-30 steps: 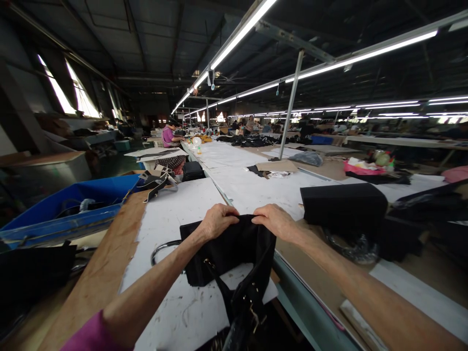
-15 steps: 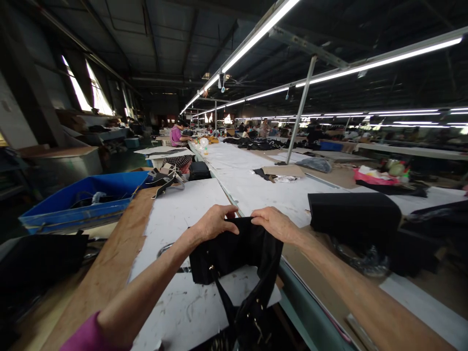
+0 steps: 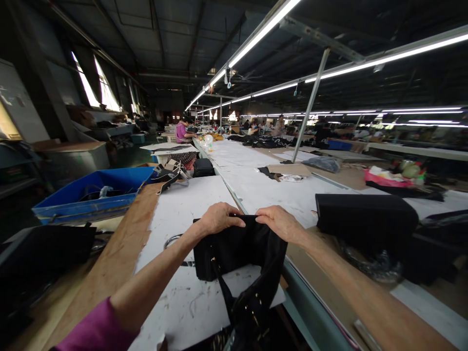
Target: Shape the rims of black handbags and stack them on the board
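Observation:
A black bag (image 3: 237,248) lies on the white sheet of the worktable (image 3: 183,204) in front of me. Its strap with metal fittings (image 3: 252,302) hangs toward me over the table's near edge. My left hand (image 3: 218,219) is closed on the bag's far top edge at the left. My right hand (image 3: 280,223) is closed on the same edge just to the right. The two hands sit a few centimetres apart. A metal ring (image 3: 171,241) shows on the table left of the bag.
A blue bin (image 3: 91,195) stands at the left beside the brown board. A black box-like bag (image 3: 365,214) sits at the right. Black straps (image 3: 170,178) lie further up the table. Other people work at the far end (image 3: 182,131). A slanted pole (image 3: 310,105) rises mid-table.
The view has shifted slightly. My left fingers, briefly lifted, are pressed down on the bag's edge again. Both hands stay on the bag.

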Tool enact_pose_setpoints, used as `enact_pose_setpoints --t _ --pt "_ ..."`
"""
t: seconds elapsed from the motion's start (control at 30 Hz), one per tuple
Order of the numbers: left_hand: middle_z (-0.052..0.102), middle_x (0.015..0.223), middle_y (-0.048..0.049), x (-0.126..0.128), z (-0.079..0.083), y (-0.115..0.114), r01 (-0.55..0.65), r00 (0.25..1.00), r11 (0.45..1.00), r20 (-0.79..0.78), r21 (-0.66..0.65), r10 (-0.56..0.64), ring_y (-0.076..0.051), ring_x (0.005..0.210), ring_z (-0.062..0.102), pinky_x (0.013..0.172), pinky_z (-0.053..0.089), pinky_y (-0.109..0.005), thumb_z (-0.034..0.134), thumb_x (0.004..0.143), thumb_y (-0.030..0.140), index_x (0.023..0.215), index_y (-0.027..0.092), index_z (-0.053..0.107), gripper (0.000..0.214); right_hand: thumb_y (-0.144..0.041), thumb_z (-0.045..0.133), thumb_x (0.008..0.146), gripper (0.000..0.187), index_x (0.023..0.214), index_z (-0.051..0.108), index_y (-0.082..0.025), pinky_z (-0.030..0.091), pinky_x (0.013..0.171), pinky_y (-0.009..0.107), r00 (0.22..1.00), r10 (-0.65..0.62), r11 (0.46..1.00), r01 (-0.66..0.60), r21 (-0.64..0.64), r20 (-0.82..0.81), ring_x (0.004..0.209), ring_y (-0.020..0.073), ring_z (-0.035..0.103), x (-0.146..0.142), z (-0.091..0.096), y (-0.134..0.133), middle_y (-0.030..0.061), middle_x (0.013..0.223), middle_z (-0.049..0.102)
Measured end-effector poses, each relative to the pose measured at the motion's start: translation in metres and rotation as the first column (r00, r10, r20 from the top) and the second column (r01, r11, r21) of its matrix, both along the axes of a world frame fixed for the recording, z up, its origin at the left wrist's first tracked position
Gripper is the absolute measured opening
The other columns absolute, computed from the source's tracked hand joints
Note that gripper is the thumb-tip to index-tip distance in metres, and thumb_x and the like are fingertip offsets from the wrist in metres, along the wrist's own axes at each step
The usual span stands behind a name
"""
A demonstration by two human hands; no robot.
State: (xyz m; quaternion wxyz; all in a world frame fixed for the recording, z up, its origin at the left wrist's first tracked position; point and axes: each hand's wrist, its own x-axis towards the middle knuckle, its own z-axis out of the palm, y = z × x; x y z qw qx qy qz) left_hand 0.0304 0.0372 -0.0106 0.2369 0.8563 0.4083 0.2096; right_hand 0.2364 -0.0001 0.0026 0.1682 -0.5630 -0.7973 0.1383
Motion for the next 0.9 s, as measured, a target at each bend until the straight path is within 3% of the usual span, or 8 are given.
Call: enact_pose_setpoints --t 0.1,0.33,0.57,0.73,0.9 --pt "0.064 0.07 0.0026 0.004 -0.001 -0.002 -0.017 0.995 0.994 -0.1 0.112 0.028 -0.016 0.07 0.055 0.062 0.035 -0.023 0.054 0.07 0.049 0.088 0.028 0.067 0.03 -0.035 0.041 0.078 0.025 0.064 0.056 -0.019 0.027 0.054 0.022 1.0 0.01 1.0 -0.01 0.027 0.0 0.057 0.0108 0.044 -0.001 -0.001 0.0 -0.0032 0.055 0.048" --pt "0.061 0.065 0.0028 0.003 -0.001 -0.001 -0.029 0.998 0.999 -0.05 0.027 0.03 -0.013 0.064 0.052 0.056 0.034 -0.021 0.05 0.073 0.041 0.087 0.023 0.066 0.028 -0.034 0.043 0.077 0.023 0.065 0.057 -0.02 0.026 0.054 0.022 1.0 -0.023 0.999 0.024 0.035 -0.006 0.058 0.0112 0.045 -0.003 -0.002 -0.001 -0.0029 0.055 0.05" --pt "0.058 0.06 0.0023 0.009 0.001 -0.006 -0.006 1.0 0.995 -0.01 0.1 0.007 -0.012 0.06 0.049 0.055 0.033 -0.02 0.048 0.073 0.032 0.079 0.019 0.067 0.024 -0.033 0.043 0.077 0.024 0.061 0.055 -0.02 0.026 0.053 0.022 0.998 -0.061 0.997 0.059 0.057 0.022 0.058 0.0109 0.044 -0.005 -0.001 -0.007 -0.0031 0.055 0.047" --pt "0.06 0.062 0.0009 0.013 0.001 -0.008 -0.059 0.996 0.99 -0.057 0.128 0.067 -0.013 0.062 0.05 0.055 0.033 -0.021 0.048 0.073 0.031 0.075 0.019 0.067 0.023 -0.04 0.045 0.077 0.025 0.069 0.06 -0.021 0.028 0.055 0.022 0.996 -0.029 0.999 0.026 0.039 0.086 0.064 0.0127 0.049 -0.004 0.002 -0.006 -0.0018 0.062 0.056" --pt "0.061 0.063 0.0007 0.015 0.001 -0.015 -0.068 0.993 0.981 -0.084 0.181 0.084 -0.013 0.06 0.05 0.055 0.032 -0.022 0.046 0.075 0.032 0.077 0.02 0.067 0.025 -0.041 0.045 0.079 0.025 0.082 0.063 -0.024 0.03 0.06 0.023 0.977 -0.04 0.994 0.018 0.105 0.207 0.076 0.0161 0.055 -0.013 0.005 -0.007 0.0013 0.077 0.064"
